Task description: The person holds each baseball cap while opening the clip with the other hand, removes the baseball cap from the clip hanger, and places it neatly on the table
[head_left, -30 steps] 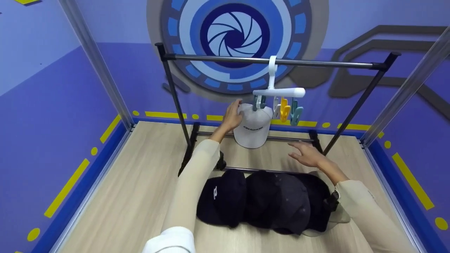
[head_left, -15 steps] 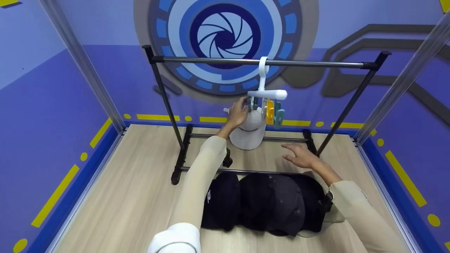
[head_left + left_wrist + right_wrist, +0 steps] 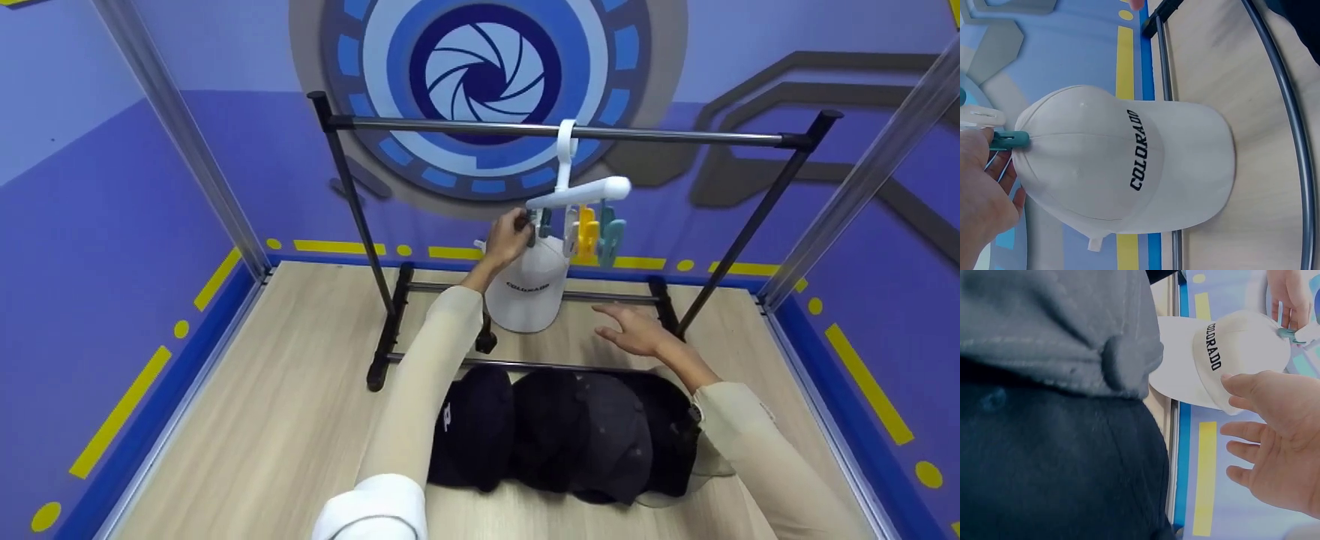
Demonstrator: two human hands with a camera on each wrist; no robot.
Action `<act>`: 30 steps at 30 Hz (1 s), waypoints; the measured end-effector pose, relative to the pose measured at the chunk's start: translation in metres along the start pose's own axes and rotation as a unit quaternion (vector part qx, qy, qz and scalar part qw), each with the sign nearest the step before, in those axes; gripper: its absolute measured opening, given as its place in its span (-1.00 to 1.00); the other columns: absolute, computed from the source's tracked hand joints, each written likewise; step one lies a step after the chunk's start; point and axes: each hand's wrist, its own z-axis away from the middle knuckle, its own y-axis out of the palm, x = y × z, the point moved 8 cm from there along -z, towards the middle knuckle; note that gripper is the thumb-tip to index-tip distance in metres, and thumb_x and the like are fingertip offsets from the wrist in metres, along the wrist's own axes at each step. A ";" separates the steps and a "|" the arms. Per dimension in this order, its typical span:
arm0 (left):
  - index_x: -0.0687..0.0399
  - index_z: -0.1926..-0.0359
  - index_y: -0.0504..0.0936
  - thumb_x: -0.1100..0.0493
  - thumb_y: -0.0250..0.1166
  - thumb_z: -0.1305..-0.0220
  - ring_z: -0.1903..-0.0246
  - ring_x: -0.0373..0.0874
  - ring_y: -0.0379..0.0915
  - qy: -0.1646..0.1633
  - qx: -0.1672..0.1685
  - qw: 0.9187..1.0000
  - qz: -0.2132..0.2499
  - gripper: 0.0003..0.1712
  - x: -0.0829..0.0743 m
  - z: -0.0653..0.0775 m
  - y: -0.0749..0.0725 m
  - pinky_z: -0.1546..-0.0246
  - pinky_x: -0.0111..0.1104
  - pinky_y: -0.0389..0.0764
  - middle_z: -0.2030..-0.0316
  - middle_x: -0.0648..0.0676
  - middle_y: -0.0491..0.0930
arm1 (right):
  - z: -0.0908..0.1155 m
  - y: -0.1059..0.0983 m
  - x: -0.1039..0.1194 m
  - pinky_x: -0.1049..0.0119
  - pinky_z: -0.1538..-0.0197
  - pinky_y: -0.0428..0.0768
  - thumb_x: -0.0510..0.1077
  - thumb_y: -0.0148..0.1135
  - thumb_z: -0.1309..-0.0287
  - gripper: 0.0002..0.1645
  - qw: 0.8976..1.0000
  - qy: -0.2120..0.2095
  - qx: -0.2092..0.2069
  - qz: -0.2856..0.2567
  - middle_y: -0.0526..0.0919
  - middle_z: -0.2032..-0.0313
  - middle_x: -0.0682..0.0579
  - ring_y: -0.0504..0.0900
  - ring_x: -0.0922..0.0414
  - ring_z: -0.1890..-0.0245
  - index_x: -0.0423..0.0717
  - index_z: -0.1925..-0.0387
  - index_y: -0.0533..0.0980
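A white cap (image 3: 527, 292) with COLORADO lettering hangs by its crown, brim down, from a white clip hanger (image 3: 583, 193). At the crown's top, my left hand (image 3: 508, 241) pinches a teal clothespin (image 3: 1013, 140) that bites the cap; the left wrist view shows some fingers behind the clip. My right hand (image 3: 634, 331) hovers apart from the cap, to its lower right, fingers extended and holding nothing. In the right wrist view the right palm (image 3: 1280, 439) appears beside the cap's crown, with dark caps filling the left side.
A metal rack rail (image 3: 675, 136) carries the hanger. Yellow (image 3: 587, 231) and light teal clothespins (image 3: 612, 238) dangle from its right arm. In front of the lower bar (image 3: 525, 366), a row of overlapping dark caps (image 3: 547, 435) lies on the wooden floor (image 3: 247, 420).
My left hand has moved from the cap's left side onto the clothespin. The hanger has swivelled, and the cap sits slightly lower in view. My right hand stays nearly still.
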 end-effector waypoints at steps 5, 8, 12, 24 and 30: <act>0.30 0.05 0.70 0.19 0.23 -0.45 0.07 0.05 0.66 0.003 -0.026 1.000 0.006 -0.74 0.003 0.006 -0.017 -0.08 -0.22 0.60 0.12 0.25 0.75 | -0.009 0.002 0.007 -0.31 -0.38 0.36 -0.15 0.12 -0.48 -0.40 1.000 -0.003 -0.004 0.001 0.43 -0.35 -0.45 0.39 -0.40 -0.37 -0.41 -0.39 0.35; 0.24 0.12 0.75 0.10 0.26 -0.46 0.15 -0.02 0.66 -0.017 -0.038 0.999 0.018 -0.72 0.008 0.011 -0.025 0.07 -0.32 0.60 0.18 0.20 0.77 | -0.015 0.003 0.014 -0.30 -0.37 0.37 -0.16 0.12 -0.48 -0.41 1.000 -0.009 -0.009 -0.003 0.45 -0.33 -0.44 0.41 -0.40 -0.35 -0.42 -0.38 0.36; 0.12 0.19 0.81 -0.01 0.34 -0.40 0.22 -0.14 0.68 -0.052 -0.053 0.996 0.045 -0.71 0.016 0.021 -0.035 0.19 -0.43 0.59 0.22 0.10 0.81 | -0.028 0.003 0.026 -0.29 -0.36 0.39 -0.19 0.12 -0.46 -0.43 0.999 -0.020 -0.024 -0.008 0.47 -0.32 -0.45 0.44 -0.39 -0.34 -0.45 -0.36 0.37; -0.01 0.10 0.85 -0.07 0.46 -0.27 0.19 -0.16 0.74 -0.117 -0.068 0.987 0.087 -0.69 0.022 0.047 -0.051 0.10 -0.35 0.67 0.22 0.02 0.83 | -0.092 -0.013 0.057 -0.25 -0.40 0.38 -0.33 -0.06 -0.48 -0.42 0.981 -0.026 -0.121 -0.151 0.33 -0.41 -0.47 0.39 -0.39 -0.38 -0.47 -0.44 0.24; 0.06 0.13 0.85 0.00 0.47 -0.26 0.24 -0.13 0.76 -0.121 -0.061 0.983 0.128 -0.72 0.022 0.053 -0.055 0.08 -0.32 0.70 0.27 0.07 0.83 | -0.117 -0.016 0.072 -0.22 -0.40 0.39 -0.42 -0.12 -0.46 -0.45 0.961 -0.048 -0.141 -0.235 0.35 -0.39 -0.48 0.39 -0.34 -0.39 -0.51 -0.42 0.25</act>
